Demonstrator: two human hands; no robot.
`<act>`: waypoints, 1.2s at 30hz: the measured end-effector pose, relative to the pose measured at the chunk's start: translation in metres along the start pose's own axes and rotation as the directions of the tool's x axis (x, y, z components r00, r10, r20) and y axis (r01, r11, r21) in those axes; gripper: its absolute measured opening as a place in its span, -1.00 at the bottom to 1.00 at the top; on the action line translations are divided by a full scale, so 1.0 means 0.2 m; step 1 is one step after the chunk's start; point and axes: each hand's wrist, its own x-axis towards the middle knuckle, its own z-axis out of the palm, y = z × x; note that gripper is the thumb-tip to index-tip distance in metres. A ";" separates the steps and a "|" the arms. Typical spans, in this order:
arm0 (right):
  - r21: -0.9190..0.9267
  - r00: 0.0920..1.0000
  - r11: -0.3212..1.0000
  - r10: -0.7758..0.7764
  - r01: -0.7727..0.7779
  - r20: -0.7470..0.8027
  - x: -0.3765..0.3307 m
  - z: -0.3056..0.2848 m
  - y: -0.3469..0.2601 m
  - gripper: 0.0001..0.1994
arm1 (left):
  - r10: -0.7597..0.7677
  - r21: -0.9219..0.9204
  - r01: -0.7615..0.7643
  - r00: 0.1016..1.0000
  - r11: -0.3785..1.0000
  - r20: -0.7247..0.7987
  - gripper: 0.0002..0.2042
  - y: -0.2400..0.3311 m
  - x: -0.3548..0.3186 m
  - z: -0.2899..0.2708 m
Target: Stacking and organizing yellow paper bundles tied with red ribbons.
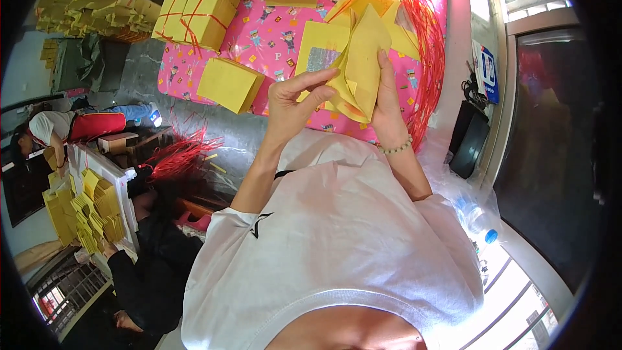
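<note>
A folded wad of yellow paper (366, 58) is held upright above the near edge of a table. My left hand (293, 98) pinches its lower left edge between thumb and fingers. From the right side my right hand (387, 100) grips the same wad, thumb up along its face. The sheets bulge apart at the bottom and left. Beneath them, more flat yellow paper (317, 35) lies on the pink patterned cover (272, 39), with a shiny clear plastic patch (321, 58) on it.
Bundles tied with red string (204, 10) stand at the far left, near a loose yellow stack (230, 84). Long red strings (424, 58) hang along the table's right side. Two people work with yellow paper at a white table (129, 210) to the left. A plastic bottle (478, 223) is at my right.
</note>
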 end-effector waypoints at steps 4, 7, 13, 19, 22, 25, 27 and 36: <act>-0.024 0.998 0.999 -0.040 0.039 -0.040 0.00 0.01 0.00 -0.46 | 0.137 0.083 -0.133 0.989 0.988 -0.048 -0.77 0.04 0.02 0.04; -0.046 0.992 0.994 -0.106 0.103 -0.063 0.00 0.01 -0.01 -0.46 | 0.114 0.158 -0.100 0.990 0.982 -0.083 -0.83 0.06 0.02 0.05; -0.112 0.980 0.978 -0.184 0.174 -0.078 -0.02 0.05 -0.03 -0.45 | 0.189 0.315 -0.154 0.978 0.937 -0.083 -0.91 0.04 0.02 0.04; -0.133 0.980 0.976 -0.184 0.173 -0.074 -0.02 0.06 -0.03 -0.44 | 0.240 0.494 -0.214 0.971 0.843 0.010 -0.91 0.11 0.04 0.02; -0.125 0.983 0.979 -0.168 0.159 -0.069 -0.03 0.06 -0.04 -0.43 | 0.157 0.505 -0.163 0.986 0.847 0.055 -0.89 0.13 0.05 0.00; -0.122 0.986 0.981 -0.159 0.152 -0.049 -0.03 0.04 -0.05 -0.44 | 0.104 0.498 -0.149 0.988 0.854 0.117 -0.85 0.13 0.07 -0.04; -0.122 0.986 0.981 -0.157 0.149 -0.057 -0.02 0.03 -0.04 -0.44 | 0.011 0.500 -0.103 0.983 0.860 0.184 -0.82 0.15 0.09 -0.06; -0.121 0.981 0.978 -0.181 0.172 -0.068 -0.02 0.04 -0.06 -0.45 | 0.128 0.217 -0.135 0.991 0.967 0.048 -0.69 0.07 0.07 0.00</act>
